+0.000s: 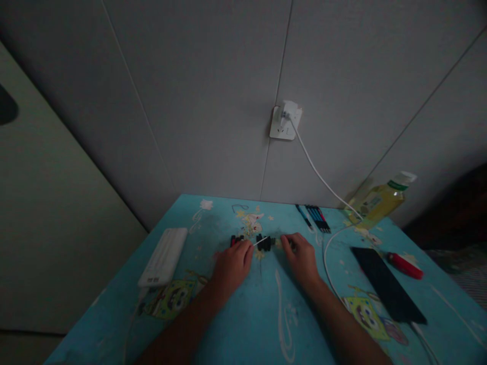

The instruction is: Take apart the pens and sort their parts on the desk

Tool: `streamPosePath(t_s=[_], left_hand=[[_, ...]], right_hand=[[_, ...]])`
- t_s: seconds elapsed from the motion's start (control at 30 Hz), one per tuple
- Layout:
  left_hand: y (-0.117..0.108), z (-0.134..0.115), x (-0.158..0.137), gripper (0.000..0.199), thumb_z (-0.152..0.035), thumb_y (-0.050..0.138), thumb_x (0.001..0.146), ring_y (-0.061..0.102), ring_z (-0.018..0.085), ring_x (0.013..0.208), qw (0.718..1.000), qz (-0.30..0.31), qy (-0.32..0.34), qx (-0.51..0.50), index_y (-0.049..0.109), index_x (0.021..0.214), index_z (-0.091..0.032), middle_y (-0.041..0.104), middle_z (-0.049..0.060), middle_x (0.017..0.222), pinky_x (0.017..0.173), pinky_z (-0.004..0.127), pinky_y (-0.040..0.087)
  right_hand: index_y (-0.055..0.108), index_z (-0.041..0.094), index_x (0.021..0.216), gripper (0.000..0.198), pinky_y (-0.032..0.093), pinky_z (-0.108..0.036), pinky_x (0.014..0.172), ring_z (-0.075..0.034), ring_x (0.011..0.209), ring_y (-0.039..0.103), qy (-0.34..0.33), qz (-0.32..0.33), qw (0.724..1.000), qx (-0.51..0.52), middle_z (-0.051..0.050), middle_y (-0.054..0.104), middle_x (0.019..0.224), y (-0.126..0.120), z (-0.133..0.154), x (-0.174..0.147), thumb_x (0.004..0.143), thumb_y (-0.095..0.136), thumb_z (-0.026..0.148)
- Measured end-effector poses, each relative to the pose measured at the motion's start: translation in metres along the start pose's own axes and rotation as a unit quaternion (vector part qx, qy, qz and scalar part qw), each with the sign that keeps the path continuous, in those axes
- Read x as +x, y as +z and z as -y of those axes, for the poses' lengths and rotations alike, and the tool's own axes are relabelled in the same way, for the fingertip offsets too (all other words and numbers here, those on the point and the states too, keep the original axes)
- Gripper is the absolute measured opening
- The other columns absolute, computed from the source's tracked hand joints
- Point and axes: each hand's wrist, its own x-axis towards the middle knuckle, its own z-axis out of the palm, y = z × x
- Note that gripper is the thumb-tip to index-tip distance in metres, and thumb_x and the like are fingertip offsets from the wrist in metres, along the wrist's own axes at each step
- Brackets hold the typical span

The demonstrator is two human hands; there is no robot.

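Observation:
My left hand (pixel 233 264) is closed, with the fingers pinched around a thin white stick (pixel 260 242) that points to the right. Beneath the stick's tip lies a group of small black pieces (pixel 263 243). Several small red and black pieces (pixel 236 240) sit just behind the left fingers, partly hidden by them. My right hand (pixel 300 256) rests on the table to the right, its thumb and forefinger curled together. A small greenish piece (pixel 277 242) shows at those fingertips; whether they grip it is too dark and small to tell.
The blue patterned table (pixel 243 324) meets a grey wall. A white power bank (pixel 164 256) lies left. Pens (pixel 317 218) lie at the back, near a yellow liquid bottle (pixel 384 200). A black phone (pixel 388 284), a red object (pixel 405 265) and a white cable (pixel 325 253) are right.

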Motion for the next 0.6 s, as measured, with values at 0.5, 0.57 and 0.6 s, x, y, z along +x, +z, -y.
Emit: streamPosePath(t_s=[0.5, 0.57, 0.6], left_hand=[[0.001, 0.0, -0.002, 0.023, -0.03, 0.04, 0.1, 0.067, 0.018, 0.079, 1.0, -0.004, -0.006, -0.002, 0.06, 0.09, -0.023, 0.07, 0.002, 0.087, 0.066, 0.027, 0.04], [0.002, -0.001, -0.002, 0.024, -0.03, 0.039, 0.1, 0.067, 0.018, 0.078, 1.0, -0.001, -0.006, -0.002, 0.059, 0.09, -0.023, 0.07, 0.003, 0.087, 0.065, 0.027, 0.041], [0.003, -0.001, -0.002, 0.024, -0.03, 0.039, 0.1, 0.067, 0.018, 0.078, 1.0, 0.001, -0.003, -0.006, 0.059, 0.09, -0.023, 0.07, 0.003, 0.086, 0.065, 0.027, 0.041]], right_hand=[[0.068, 0.018, 0.088, 0.029, 0.043, -0.032, 0.078, -0.021, 0.082, 0.058, -0.107, 0.036, 0.972, -0.208, -0.008, 0.066, 0.083, 0.004, 0.003, -0.002, 0.099, 0.044, 0.03], [0.067, 0.017, 0.105, 0.028, 0.044, -0.034, 0.082, -0.021, 0.085, 0.059, -0.151, 0.043, 0.977, -0.146, -0.009, 0.067, 0.089, -0.001, 0.008, -0.008, 0.1, 0.042, 0.027], [0.064, 0.018, 0.115, 0.028, 0.045, -0.034, 0.083, -0.021, 0.086, 0.059, -0.176, 0.053, 0.976, -0.119, -0.009, 0.068, 0.093, -0.002, 0.012, -0.013, 0.1, 0.041, 0.026]])
